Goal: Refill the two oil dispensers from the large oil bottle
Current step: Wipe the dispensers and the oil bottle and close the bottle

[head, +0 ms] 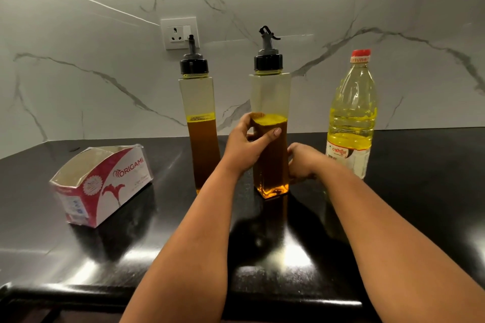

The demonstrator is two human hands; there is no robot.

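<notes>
Two tall square clear oil dispensers with black spout caps stand on the black counter, each roughly half full of amber oil. The left dispenser (200, 123) stands untouched. My left hand (245, 147) wraps the near dispenser (270, 97) at the oil line, and my right hand (301, 162) holds its lower right side. The large oil bottle (351, 118), clear plastic with yellow oil, a red cap and a paper label, stands upright to the right, its cap on.
An open red and white Origami carton (102, 186) lies on the glossy black counter (78, 257) at the left. A marble backsplash with a wall socket (178, 34) rises behind. The counter's front edge runs along the bottom.
</notes>
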